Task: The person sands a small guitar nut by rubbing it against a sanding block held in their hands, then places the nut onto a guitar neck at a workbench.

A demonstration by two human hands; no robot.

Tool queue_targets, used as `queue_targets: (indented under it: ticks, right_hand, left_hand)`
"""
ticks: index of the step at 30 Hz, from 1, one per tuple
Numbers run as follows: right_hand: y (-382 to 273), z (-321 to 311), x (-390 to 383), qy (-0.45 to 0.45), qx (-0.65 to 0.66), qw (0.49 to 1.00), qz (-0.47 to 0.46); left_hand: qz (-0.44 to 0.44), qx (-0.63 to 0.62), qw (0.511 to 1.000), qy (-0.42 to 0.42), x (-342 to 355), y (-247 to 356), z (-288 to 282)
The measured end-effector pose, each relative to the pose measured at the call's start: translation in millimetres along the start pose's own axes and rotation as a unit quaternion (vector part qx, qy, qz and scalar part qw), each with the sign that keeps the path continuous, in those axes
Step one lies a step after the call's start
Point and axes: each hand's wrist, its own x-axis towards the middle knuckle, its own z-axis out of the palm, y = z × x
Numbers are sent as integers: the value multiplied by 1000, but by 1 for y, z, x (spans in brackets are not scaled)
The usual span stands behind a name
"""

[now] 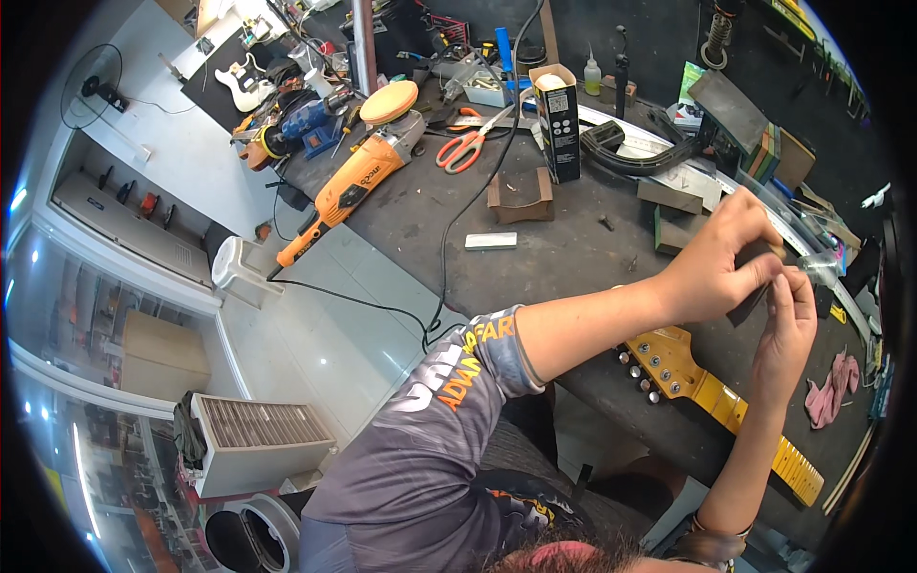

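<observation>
Left hand: our left hand (716, 263) reached across the bench top (564, 258); its fingers were curled tight on a small dark block (750, 301), pinched between thumb and fingertips.
Right hand: our right hand (788, 329) rose from below and met the left; its fingertips pressed against the same small dark block; we could not tell how much of the block it gripped.
Small dark block: held clear of the bench, just above the yellow guitar neck (726, 401); most of it was hidden by the 2 hands.
Yellow guitar neck: lay along the near edge of the bench, headstock toward our left, with silver tuning pegs (638, 371) along its lower side; the fretboard ran toward the lower right.
Polisher: an orange power polisher (358, 177) with a yellow pad (389, 100) lay at the far left of the bench, well apart from the hands; its black cord (449, 248) trailed over the bench edge.
Other items: orange-handled scissors (466, 145) and a tall dark carton (559, 119) stood near the middle; a pink rag (831, 387) lay right of the neck.
</observation>
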Motion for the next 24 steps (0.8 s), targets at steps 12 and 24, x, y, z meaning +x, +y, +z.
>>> queue_targets:
  ticks: [12, 24]
  right_hand:
    - [1, -2, 1, 13, 67, 997, 21]
    - [-5, 4, 1, -25, -40, 999, -19]
  left_hand:
    - [3, 1, 1000, 10, 0, 4, -1]
    - [-10, -18, 999, 38, 0, 3, 0]
